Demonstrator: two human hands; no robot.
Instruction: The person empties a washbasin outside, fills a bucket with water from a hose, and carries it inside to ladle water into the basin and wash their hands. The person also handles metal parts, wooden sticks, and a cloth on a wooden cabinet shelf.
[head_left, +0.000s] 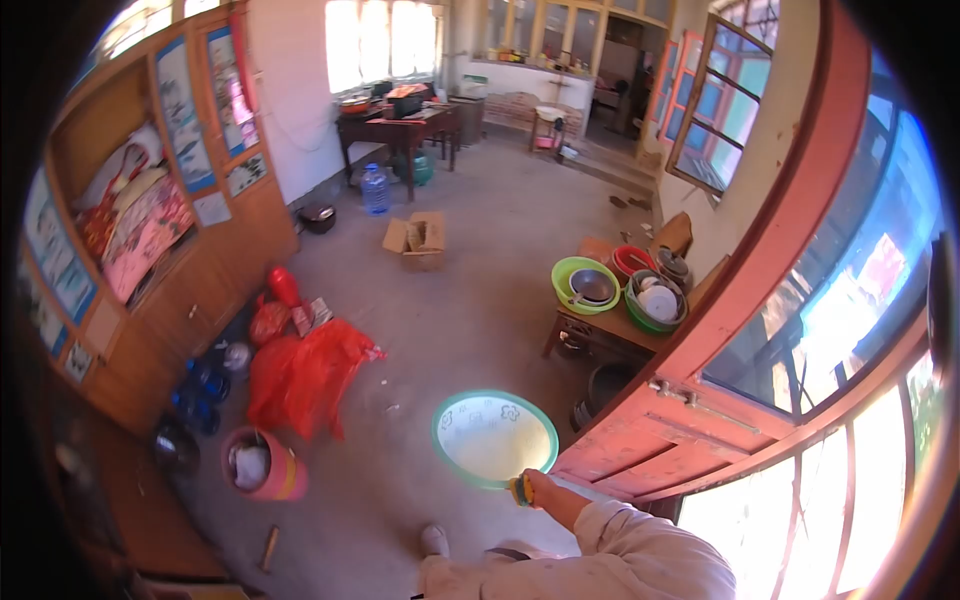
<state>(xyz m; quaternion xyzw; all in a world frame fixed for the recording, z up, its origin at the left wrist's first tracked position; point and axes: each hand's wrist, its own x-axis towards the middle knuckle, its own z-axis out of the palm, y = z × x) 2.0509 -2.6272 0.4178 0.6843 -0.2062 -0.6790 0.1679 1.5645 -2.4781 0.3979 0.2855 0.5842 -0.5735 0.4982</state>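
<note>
My right hand [540,487] is closed at the near edge of a wash basin [478,428]. The basin has a green rim and a pale inside with flower prints, and it is tilted so that its inside faces me. A small yellow and dark green piece [521,490], perhaps a sponge or cloth, shows at the fingers; its kind is unclear. Beige sleeve covers the arm. Out of sight is my left hand. Below the basin one of my shoes [435,540] shows on the floor.
A red door [690,435] stands close on the right. Beyond it, a low table [625,328] bears bowls and basins. At left are a pink bucket [290,477], a red plastic bag [300,375] and a stick [270,548]. An opened cardboard box [422,245] lies farther back.
</note>
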